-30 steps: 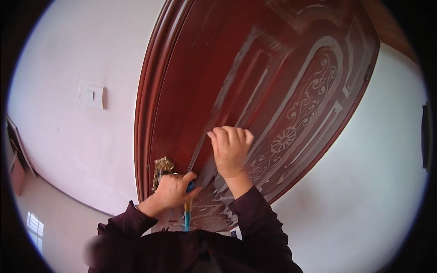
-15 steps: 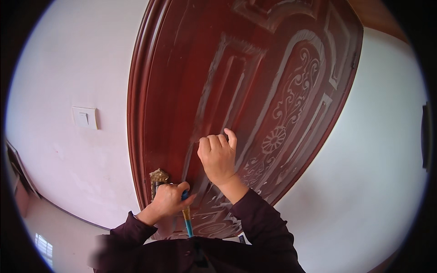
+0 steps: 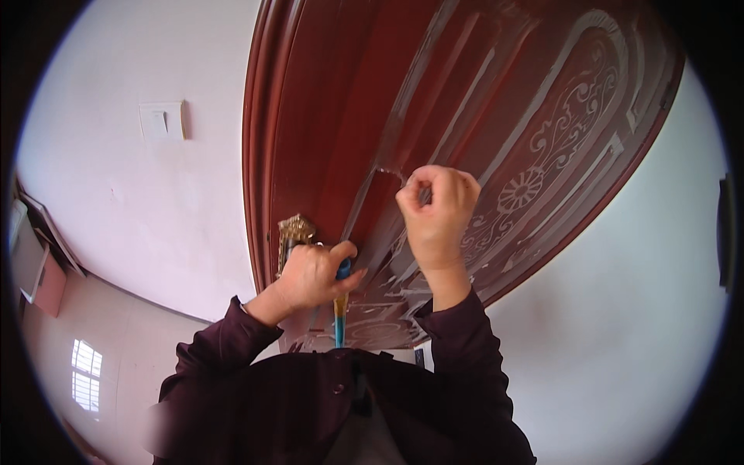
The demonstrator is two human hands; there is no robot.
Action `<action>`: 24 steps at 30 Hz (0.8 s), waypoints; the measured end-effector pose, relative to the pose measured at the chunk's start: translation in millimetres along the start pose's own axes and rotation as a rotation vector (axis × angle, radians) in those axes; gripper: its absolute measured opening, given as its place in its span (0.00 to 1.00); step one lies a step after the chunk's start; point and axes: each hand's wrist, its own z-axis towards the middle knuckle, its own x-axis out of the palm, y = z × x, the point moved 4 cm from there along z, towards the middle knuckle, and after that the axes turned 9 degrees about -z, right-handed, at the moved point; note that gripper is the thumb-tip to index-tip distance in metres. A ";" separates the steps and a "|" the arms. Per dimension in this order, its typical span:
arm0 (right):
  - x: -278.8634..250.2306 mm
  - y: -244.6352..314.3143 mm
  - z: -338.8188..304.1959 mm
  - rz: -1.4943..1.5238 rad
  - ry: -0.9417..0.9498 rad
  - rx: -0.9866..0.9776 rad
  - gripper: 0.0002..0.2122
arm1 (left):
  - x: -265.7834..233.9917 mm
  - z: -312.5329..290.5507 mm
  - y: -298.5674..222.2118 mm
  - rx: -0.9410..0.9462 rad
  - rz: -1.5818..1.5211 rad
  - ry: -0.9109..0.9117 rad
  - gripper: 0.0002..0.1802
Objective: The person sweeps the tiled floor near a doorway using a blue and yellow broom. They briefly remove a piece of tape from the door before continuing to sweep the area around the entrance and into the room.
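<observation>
A dark red panelled door (image 3: 333, 116) with carved relief fills the middle, partly covered by a thin, greyish, see-through plastic film (image 3: 535, 101). My right hand (image 3: 442, 213) is raised before the door, thumb and forefinger closed in a ring. A ragged pale edge of the film runs up to these fingertips. Beside the ornate brass door handle plate (image 3: 296, 228), my left hand (image 3: 310, 275) curls round a slim tool (image 3: 341, 306) with a blue top, yellowish middle and teal lower end. The tool points downward; its kind is unclear. My palm hides part of the handle.
A white light switch (image 3: 162, 122) sits on the pale wall left of the door. White wall (image 3: 604, 325) lies to the right. At the far left, flat boards (image 3: 54, 232) lean near a pinkish box (image 3: 48, 285) above a shiny tiled floor (image 3: 124, 341).
The view has shifted, so the door and switch sit higher. My right hand has moved right relative to the door, its fingers now pinched. My left hand keeps its hold on the tool.
</observation>
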 end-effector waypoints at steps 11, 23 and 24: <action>20.2 8.8 -9.1 -0.144 -0.021 -0.163 0.07 | 9.2 5.7 -6.7 0.101 0.057 -0.061 0.16; 29.8 -3.0 -14.1 0.284 -0.037 0.142 0.05 | 18.7 9.5 2.9 0.015 -0.139 0.016 0.15; 29.5 -3.4 -14.3 0.307 -0.038 0.160 0.05 | 18.9 9.2 3.4 0.017 -0.143 0.013 0.15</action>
